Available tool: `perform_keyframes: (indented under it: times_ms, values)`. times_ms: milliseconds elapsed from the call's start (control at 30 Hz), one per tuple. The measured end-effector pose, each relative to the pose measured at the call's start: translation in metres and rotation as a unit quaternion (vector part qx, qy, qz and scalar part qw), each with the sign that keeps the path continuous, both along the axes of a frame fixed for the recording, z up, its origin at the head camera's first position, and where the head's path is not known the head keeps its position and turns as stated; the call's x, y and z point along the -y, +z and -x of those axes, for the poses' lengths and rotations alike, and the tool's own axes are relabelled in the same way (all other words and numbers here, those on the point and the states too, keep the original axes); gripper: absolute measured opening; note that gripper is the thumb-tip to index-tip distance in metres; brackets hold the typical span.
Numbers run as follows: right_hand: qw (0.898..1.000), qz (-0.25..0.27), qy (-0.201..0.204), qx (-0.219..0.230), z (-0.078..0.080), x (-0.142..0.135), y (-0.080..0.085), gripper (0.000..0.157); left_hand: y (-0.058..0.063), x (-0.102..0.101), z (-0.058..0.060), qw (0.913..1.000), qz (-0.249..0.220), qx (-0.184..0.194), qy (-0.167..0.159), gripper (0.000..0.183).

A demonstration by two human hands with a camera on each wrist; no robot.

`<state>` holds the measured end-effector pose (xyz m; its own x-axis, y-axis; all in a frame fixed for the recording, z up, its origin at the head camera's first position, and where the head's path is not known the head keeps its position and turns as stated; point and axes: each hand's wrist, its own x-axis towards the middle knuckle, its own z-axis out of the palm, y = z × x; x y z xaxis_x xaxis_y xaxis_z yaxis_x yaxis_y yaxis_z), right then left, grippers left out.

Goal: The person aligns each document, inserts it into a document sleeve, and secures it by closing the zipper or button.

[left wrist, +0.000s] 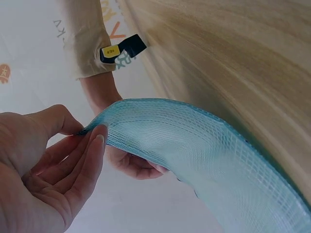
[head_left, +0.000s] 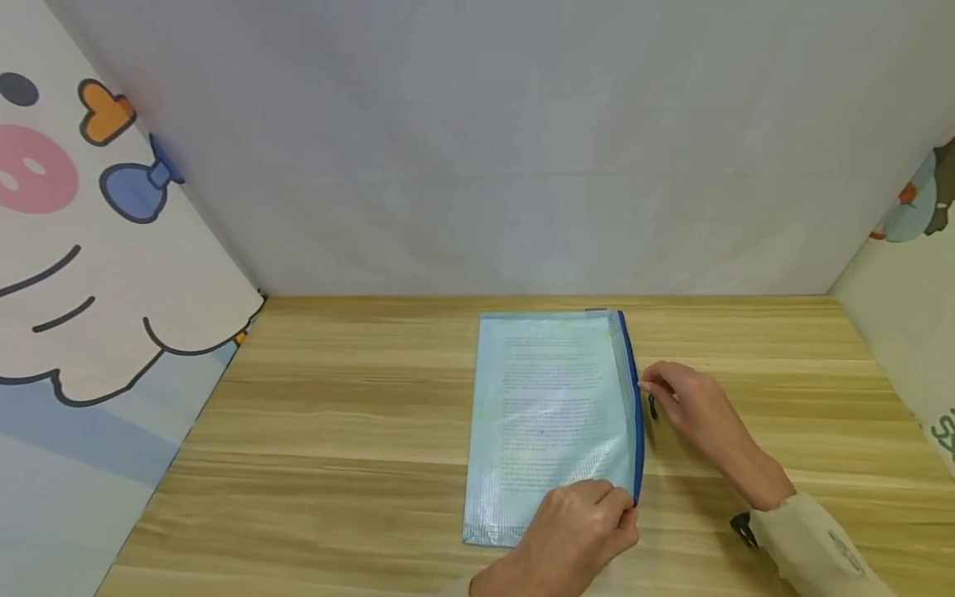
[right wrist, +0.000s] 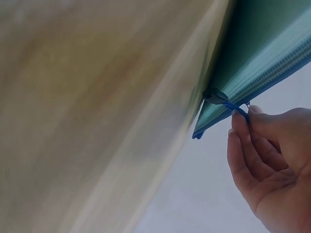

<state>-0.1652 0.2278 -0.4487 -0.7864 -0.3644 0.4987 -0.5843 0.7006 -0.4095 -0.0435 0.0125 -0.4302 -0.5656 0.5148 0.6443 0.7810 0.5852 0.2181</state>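
Note:
A pale blue mesh zipper pouch (head_left: 552, 414) lies on the wooden table with a printed sheet showing through it. Its dark blue zipper edge (head_left: 639, 448) runs along the right side. At the near right corner, my left hand (head_left: 570, 535) pinches the pouch between thumb and fingers, and the left wrist view shows that edge (left wrist: 165, 121) lifted and curved. Farther up the same side, my right hand (head_left: 690, 406) pinches the zipper pull. In the right wrist view its blue cord (right wrist: 235, 108) with a dark end tab (right wrist: 215, 96) hangs from the fingertips beside the zipper teeth (right wrist: 277, 73).
The wooden table (head_left: 336, 431) extends to both sides of the pouch. A grey-white wall panel (head_left: 522, 166) stands at its back edge. Cartoon-printed panels (head_left: 112, 274) flank the left, and another printed panel (head_left: 895, 315) the right. A dark strap piece (head_left: 744, 529) sits by the right sleeve.

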Motion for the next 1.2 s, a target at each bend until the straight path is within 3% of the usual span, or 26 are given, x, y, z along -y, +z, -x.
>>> perform_keyframes:
  times_ms: [500, 833, 1200]
  values:
    - [1.000, -0.002, 0.003, 0.000, 0.030, -0.002, -0.004, 0.009, 0.004, 0.003, -0.002, 0.9998, 0.010, 0.016, -0.007, 0.018]
    - [0.999, -0.016, -0.015, 0.028, 0.045, -0.001, -0.007, 0.003, 0.004, 0.003, -0.003, 0.9999, 0.010, 0.004, -0.004, 0.019]
    - [0.999, -0.025, -0.015, 0.016, 0.060, 0.000, -0.006, 0.005, 0.003, 0.002, -0.002, 0.9999, 0.016, -0.003, -0.001, 0.018]
